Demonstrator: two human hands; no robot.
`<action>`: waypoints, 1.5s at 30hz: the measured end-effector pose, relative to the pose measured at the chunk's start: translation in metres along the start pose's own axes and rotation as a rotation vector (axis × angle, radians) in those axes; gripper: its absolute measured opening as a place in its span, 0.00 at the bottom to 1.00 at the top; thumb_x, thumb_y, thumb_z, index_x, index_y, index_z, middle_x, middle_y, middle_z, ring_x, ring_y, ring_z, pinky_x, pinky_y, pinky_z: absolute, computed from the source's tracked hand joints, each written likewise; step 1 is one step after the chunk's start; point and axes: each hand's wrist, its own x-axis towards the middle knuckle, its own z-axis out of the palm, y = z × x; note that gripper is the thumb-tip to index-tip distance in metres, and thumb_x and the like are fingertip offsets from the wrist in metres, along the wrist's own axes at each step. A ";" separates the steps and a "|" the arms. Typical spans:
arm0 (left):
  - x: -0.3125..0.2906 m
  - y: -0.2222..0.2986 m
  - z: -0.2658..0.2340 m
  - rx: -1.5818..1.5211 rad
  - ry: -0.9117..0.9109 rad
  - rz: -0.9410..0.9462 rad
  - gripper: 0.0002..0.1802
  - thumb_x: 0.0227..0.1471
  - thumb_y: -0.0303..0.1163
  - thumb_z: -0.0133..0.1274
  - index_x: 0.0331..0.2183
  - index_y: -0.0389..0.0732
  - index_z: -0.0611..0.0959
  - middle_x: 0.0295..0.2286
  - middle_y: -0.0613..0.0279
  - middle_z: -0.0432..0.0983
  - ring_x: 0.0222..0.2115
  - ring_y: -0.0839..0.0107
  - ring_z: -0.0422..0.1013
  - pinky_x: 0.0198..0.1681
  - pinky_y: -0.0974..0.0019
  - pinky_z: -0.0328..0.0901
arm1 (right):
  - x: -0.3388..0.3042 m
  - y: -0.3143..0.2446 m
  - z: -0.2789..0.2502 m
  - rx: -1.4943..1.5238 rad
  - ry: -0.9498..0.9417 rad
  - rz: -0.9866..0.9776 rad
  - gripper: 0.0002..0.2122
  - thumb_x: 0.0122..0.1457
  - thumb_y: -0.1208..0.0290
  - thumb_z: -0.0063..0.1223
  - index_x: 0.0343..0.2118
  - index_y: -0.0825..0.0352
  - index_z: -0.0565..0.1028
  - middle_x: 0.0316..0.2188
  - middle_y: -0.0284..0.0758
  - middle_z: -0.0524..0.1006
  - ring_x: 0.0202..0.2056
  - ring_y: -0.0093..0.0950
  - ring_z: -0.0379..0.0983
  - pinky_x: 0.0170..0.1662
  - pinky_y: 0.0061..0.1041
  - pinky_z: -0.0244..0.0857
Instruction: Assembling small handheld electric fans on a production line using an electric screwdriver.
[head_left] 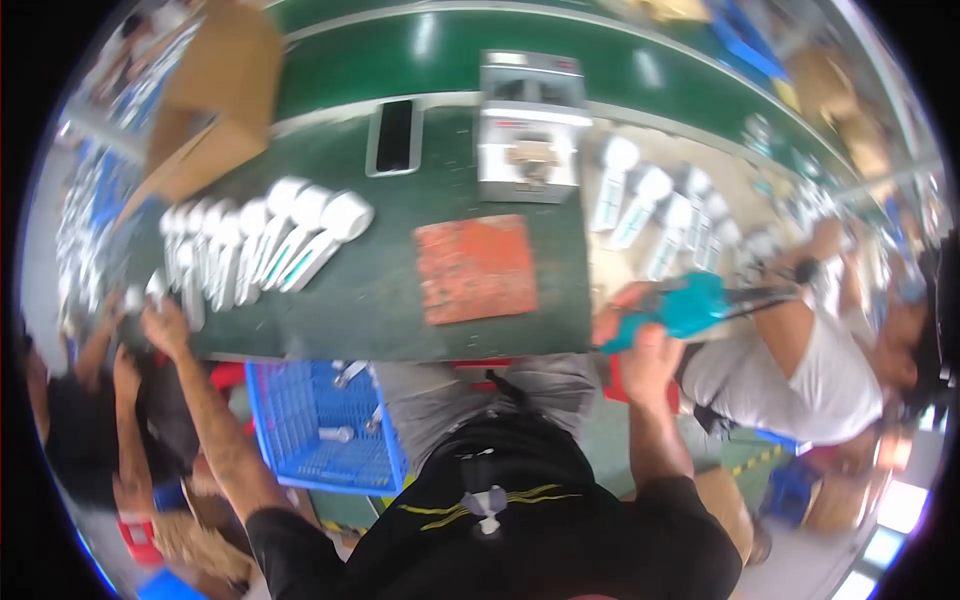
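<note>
Left hand (165,328): at the white round-headed sticks (252,218); blurred, cannot tell its grip
Right hand (652,358): holding teal tool (692,304)
Tabletop (365,322): red pad (476,268), phone (395,138)

A teal tool (692,304) is held slanted; white round-headed devices (254,217) lie left.
</note>
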 end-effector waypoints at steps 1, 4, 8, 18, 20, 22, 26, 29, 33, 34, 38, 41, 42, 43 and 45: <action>0.026 0.071 -0.029 -0.201 0.006 -0.058 0.22 0.57 0.41 0.57 0.48 0.36 0.82 0.39 0.50 0.81 0.40 0.55 0.77 0.46 0.59 0.71 | 0.000 -0.001 -0.004 -0.011 -0.031 0.029 0.23 0.63 0.53 0.57 0.44 0.74 0.70 0.33 0.38 0.74 0.27 0.26 0.73 0.30 0.27 0.67; 0.062 0.270 -0.192 -0.974 -0.103 -0.098 0.19 0.56 0.33 0.58 0.48 0.36 0.82 0.42 0.50 0.80 0.42 0.59 0.76 0.49 0.60 0.69 | -0.007 0.001 -0.011 0.050 -0.063 0.109 0.22 0.61 0.59 0.59 0.48 0.73 0.69 0.38 0.38 0.74 0.31 0.25 0.73 0.33 0.27 0.67; 0.008 0.510 -0.343 -1.250 -0.639 0.391 0.17 0.56 0.38 0.58 0.44 0.37 0.82 0.39 0.47 0.79 0.40 0.53 0.77 0.47 0.55 0.70 | -0.012 0.003 -0.018 0.072 -0.041 0.054 0.22 0.61 0.59 0.59 0.49 0.73 0.69 0.40 0.38 0.73 0.32 0.26 0.73 0.34 0.27 0.67; -0.052 0.698 -0.336 -1.008 -0.453 0.896 0.08 0.53 0.31 0.55 0.32 0.36 0.77 0.25 0.54 0.75 0.28 0.60 0.74 0.31 0.62 0.70 | -0.038 -0.011 -0.031 0.031 0.069 0.057 0.29 0.62 0.48 0.57 0.46 0.76 0.69 0.26 0.37 0.73 0.29 0.29 0.72 0.33 0.28 0.66; -0.054 0.698 -0.329 -0.977 -0.400 0.887 0.08 0.51 0.31 0.55 0.31 0.35 0.77 0.24 0.56 0.74 0.27 0.62 0.74 0.31 0.63 0.69 | -0.042 -0.010 -0.040 0.081 0.072 0.095 0.27 0.59 0.56 0.63 0.48 0.76 0.68 0.39 0.39 0.74 0.32 0.28 0.74 0.36 0.31 0.70; -0.053 0.696 -0.332 -0.953 -0.359 0.886 0.08 0.50 0.31 0.55 0.29 0.35 0.76 0.22 0.59 0.74 0.26 0.63 0.74 0.32 0.63 0.69 | -0.041 -0.008 -0.049 0.071 0.066 0.100 0.27 0.59 0.56 0.63 0.49 0.75 0.67 0.40 0.40 0.74 0.32 0.28 0.74 0.36 0.30 0.70; -0.042 0.609 -0.358 -1.234 -0.349 0.694 0.16 0.48 0.34 0.61 0.39 0.37 0.81 0.31 0.58 0.76 0.37 0.58 0.74 0.38 0.56 0.71 | -0.026 -0.014 -0.046 0.031 0.017 0.103 0.28 0.60 0.55 0.62 0.50 0.76 0.67 0.40 0.39 0.74 0.32 0.28 0.74 0.37 0.31 0.71; -0.041 0.555 -0.359 -1.268 -0.570 0.694 0.14 0.48 0.33 0.61 0.34 0.34 0.81 0.34 0.55 0.74 0.36 0.53 0.73 0.36 0.53 0.70 | -0.014 -0.009 -0.035 0.036 0.045 0.046 0.29 0.62 0.51 0.58 0.51 0.76 0.66 0.40 0.40 0.73 0.31 0.28 0.72 0.36 0.32 0.70; -0.064 0.516 -0.346 -1.278 -0.624 0.640 0.13 0.48 0.34 0.63 0.35 0.37 0.83 0.34 0.55 0.76 0.40 0.53 0.72 0.43 0.54 0.67 | 0.010 -0.002 -0.013 0.083 0.063 -0.049 0.30 0.65 0.46 0.52 0.49 0.76 0.66 0.36 0.39 0.71 0.28 0.26 0.70 0.32 0.31 0.68; -0.067 0.512 -0.341 -1.284 -0.640 0.625 0.12 0.49 0.33 0.63 0.35 0.38 0.83 0.34 0.55 0.76 0.40 0.53 0.72 0.44 0.54 0.67 | 0.021 -0.001 -0.006 0.114 0.088 -0.053 0.31 0.63 0.44 0.53 0.45 0.77 0.70 0.27 0.35 0.72 0.26 0.25 0.70 0.30 0.28 0.67; -0.062 0.507 -0.334 -1.390 -0.699 0.586 0.11 0.51 0.34 0.62 0.35 0.39 0.84 0.34 0.55 0.76 0.40 0.53 0.71 0.46 0.53 0.66 | 0.072 -0.002 0.023 0.174 -0.010 -0.147 0.32 0.62 0.40 0.51 0.44 0.74 0.71 0.21 0.34 0.70 0.23 0.27 0.68 0.28 0.27 0.64; -0.056 0.507 -0.311 -1.320 -0.679 0.604 0.11 0.53 0.38 0.59 0.35 0.41 0.85 0.35 0.57 0.74 0.40 0.54 0.68 0.46 0.51 0.64 | 0.123 0.010 0.051 0.118 0.080 -0.263 0.31 0.62 0.41 0.51 0.43 0.74 0.72 0.20 0.34 0.70 0.22 0.26 0.68 0.26 0.27 0.64; -0.054 0.506 -0.307 -1.319 -0.667 0.592 0.11 0.53 0.38 0.59 0.35 0.41 0.85 0.35 0.57 0.74 0.40 0.54 0.68 0.46 0.51 0.64 | 0.138 0.011 0.058 0.039 0.037 -0.277 0.27 0.66 0.45 0.49 0.41 0.74 0.73 0.20 0.33 0.70 0.22 0.25 0.69 0.26 0.25 0.64; -0.052 0.508 -0.304 -1.303 -0.724 0.601 0.11 0.53 0.39 0.58 0.36 0.43 0.86 0.36 0.60 0.74 0.42 0.56 0.68 0.48 0.51 0.62 | 0.151 0.015 0.065 0.037 0.047 -0.283 0.25 0.67 0.49 0.48 0.40 0.74 0.73 0.20 0.32 0.70 0.22 0.25 0.69 0.25 0.24 0.64; -0.053 0.507 -0.300 -1.290 -0.811 0.580 0.13 0.56 0.42 0.56 0.40 0.49 0.87 0.37 0.66 0.75 0.45 0.60 0.66 0.53 0.52 0.59 | 0.169 0.024 0.075 0.036 0.045 -0.291 0.22 0.69 0.52 0.48 0.39 0.74 0.73 0.20 0.32 0.70 0.21 0.25 0.69 0.25 0.24 0.63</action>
